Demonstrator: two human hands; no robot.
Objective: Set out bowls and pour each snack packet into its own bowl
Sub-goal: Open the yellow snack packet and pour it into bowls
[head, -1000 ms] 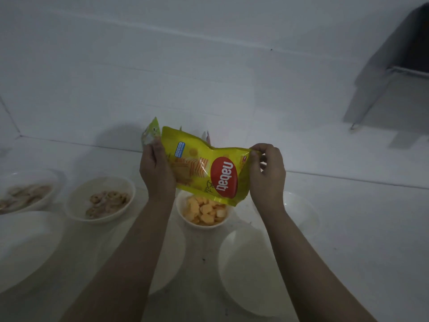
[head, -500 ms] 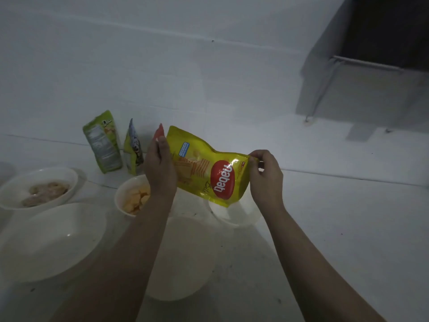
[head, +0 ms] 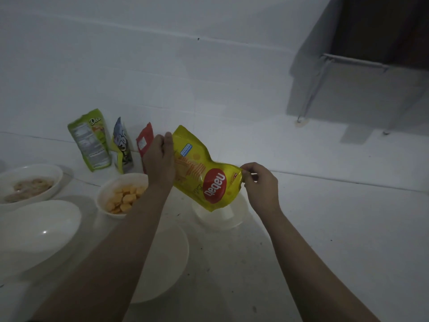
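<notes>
Now we have the yellow packet point(head: 204, 173) held up in the air between both hands, tilted so that its lower corner hangs just over the small bowl point(head: 228, 219) beneath it. Our left hand point(head: 160, 162) grips the upper end with fingers curled round the edge, and our right hand point(head: 260, 184) pinches the side corner between thumb and fingertips, the other fingers loosely bent. We cannot tell whether the packet is torn open yet, and nothing is falling from it.

To do this step well, we judge that the tear should start at the corner our right hand pinches, with the left hand holding the body steady so the packet does not jerk. We would keep the mouth low and centred over that bowl, since it is small and part of its rim is hidden behind the packet. A slow tip and a light shake suit brittle chips better than a quick dump.

Left of it, the bowl of orange pieces point(head: 123, 196) is already filled, and another filled bowl point(head: 30, 184) sits at the far left. Two wider dishes point(head: 39, 231) lie nearer to us. Three more packets point(head: 92, 140) lean against the wall behind, so we judge the task is partway done.
</notes>
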